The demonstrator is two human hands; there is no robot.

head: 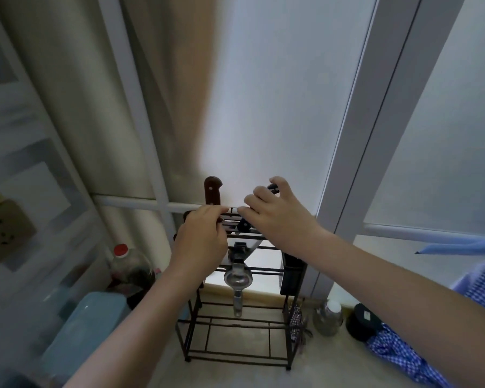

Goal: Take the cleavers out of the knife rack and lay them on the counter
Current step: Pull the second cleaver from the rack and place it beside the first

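At the far left a red-capped bottle (123, 257) stands on the worktop (235, 371) beside the black wire knife rack (235, 326). A brown-handled cleaver (212, 191) stands upright in the rack's top slots, handle up for an easy draw. The left hand (200, 242) curls closed over the rack's top rail just below that handle, probably steadying the frame; whether it touches the cleaver I cannot tell. A metal squeezer (238, 278) hangs lower down in the middle. The right hand (275, 214), fingers bent and partly open, closes around a black-handled knife (272, 188) at the rack's right, not yet lifted out.
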